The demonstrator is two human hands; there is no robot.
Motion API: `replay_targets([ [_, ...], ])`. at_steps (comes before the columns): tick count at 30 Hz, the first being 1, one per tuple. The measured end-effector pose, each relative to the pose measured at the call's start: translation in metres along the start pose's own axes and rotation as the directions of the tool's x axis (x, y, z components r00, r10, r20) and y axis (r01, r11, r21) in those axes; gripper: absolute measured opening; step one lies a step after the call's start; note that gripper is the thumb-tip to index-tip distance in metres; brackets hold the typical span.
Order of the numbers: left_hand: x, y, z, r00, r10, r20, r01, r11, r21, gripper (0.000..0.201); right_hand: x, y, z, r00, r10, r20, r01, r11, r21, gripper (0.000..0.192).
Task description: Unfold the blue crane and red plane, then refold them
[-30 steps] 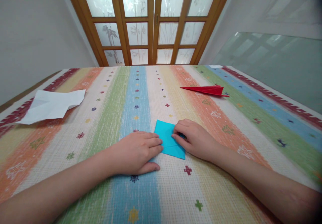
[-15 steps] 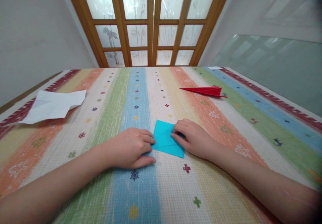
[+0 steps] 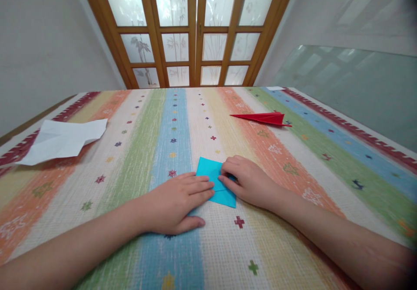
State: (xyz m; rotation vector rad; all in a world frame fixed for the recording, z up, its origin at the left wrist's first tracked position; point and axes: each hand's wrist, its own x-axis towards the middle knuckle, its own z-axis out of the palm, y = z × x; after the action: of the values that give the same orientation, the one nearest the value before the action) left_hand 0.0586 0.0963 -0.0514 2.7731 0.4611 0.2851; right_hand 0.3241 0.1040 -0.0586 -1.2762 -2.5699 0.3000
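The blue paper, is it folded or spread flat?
Folded: the blue paper shows a crease and layered flaps, pressed under both hands.

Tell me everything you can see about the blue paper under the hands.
The blue paper is a bright turquoise sheet, folded, with a crease line across it, lying flat on the striped tablecloth. The left hand lies with its fingers flat over its left edge; the right hand presses curled fingertips onto its right part.
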Motion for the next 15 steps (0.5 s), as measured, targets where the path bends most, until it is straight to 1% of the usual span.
replay_targets([
  [2,0.001,0.001,0.002,0.997,-0.023,0.074,0.024,1.000,-0.007,0.067,0.000,0.001,0.000,1.000,0.008,-0.001,-0.008,1.000,0.020,0.016],
  [5,0.000,0.000,0.003,0.993,-0.039,0.114,0.041,0.999,-0.012,0.069,0.001,0.005,-0.002,0.999,0.041,0.002,-0.042,0.996,0.076,0.012],
  [10,0.000,-0.001,0.001,0.990,-0.043,0.136,0.046,0.999,-0.016,0.071,0.002,0.016,-0.010,0.996,0.062,0.067,-0.072,0.985,0.160,0.026],
  [13,0.001,-0.001,0.000,0.990,-0.045,0.135,0.048,0.999,-0.018,0.070,0.003,0.019,-0.013,0.994,0.039,0.102,-0.057,0.982,0.179,0.030],
  [15,0.002,0.000,0.000,0.991,-0.052,0.124,0.054,0.998,-0.018,0.069,0.003,0.019,-0.015,0.994,0.023,0.105,-0.042,0.982,0.184,0.032],
])
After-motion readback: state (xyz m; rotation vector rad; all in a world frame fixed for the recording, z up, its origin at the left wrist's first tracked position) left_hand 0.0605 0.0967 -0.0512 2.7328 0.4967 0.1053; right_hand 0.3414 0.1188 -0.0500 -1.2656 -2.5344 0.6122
